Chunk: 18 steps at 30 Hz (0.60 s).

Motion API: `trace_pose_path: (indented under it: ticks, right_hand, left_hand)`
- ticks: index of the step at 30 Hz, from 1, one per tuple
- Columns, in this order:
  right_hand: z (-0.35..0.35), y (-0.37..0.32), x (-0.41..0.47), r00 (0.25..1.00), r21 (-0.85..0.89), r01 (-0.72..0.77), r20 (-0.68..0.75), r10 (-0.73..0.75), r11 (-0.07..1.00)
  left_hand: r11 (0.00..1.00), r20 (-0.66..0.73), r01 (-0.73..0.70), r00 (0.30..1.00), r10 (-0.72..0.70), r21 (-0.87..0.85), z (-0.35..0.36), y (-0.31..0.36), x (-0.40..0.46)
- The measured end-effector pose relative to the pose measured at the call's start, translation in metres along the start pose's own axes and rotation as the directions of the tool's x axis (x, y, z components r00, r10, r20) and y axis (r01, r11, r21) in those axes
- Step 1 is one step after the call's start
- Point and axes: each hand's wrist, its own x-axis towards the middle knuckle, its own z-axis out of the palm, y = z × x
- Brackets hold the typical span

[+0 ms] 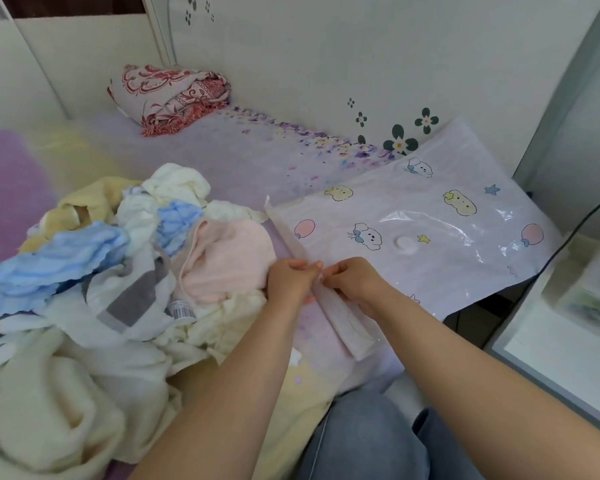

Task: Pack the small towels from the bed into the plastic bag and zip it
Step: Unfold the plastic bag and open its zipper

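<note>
A heap of small towels [118,258] is seen on the left of a bed [222,157], in cream, yellow, blue and pink, with one white towel striped in grey. A small white tag [181,309] with a printed barcode is visible among them near the middle of the heap; its characters are too small to be read. At the far left of the bed, against the wall, a folded red-and-white patterned blanket [170,97] is laid.

At the centre, the left hand [290,277] is clenched on the near part of the zip strip [321,282] of a plastic bag [430,216], the thumb and fingers pinched over the strip. Just beside it and almost touching, the right hand [352,275] is closed on the same strip, fingers curled downward. Both bare forearms are stretched forward from the near edge.

To the right, the bag is spread flat on the bed, its far right part overhanging the edge. Cartoon dogs, bears, balloons and stars are printed on it, with no readable writing, and a round white valve [405,244] is set in its middle. No towels are seen inside it. A dark cable [568,237] is seen at the far right.
</note>
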Motion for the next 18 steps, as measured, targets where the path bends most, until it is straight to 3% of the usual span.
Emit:
trace_pose_path:
  ticks: [7,12,18]
  right_hand:
    - [-0.002,0.014,-0.005,0.999,0.185,0.047,-0.022,-0.044,0.982]
    - [-0.006,0.011,-0.013,1.0,0.262,-0.008,0.02,0.003,0.965]
    - [-0.017,0.003,-0.025,0.997,0.121,-0.035,0.066,0.027,0.992]
  left_hand:
    - [0.985,0.187,0.079,0.981,-0.05,-0.154,-0.007,0.001,-0.012]
    - [0.983,0.188,0.03,0.982,0.005,-0.181,-0.008,-0.003,-0.019]
    - [0.991,0.207,-0.012,0.977,0.04,-0.132,-0.006,-0.002,-0.036]
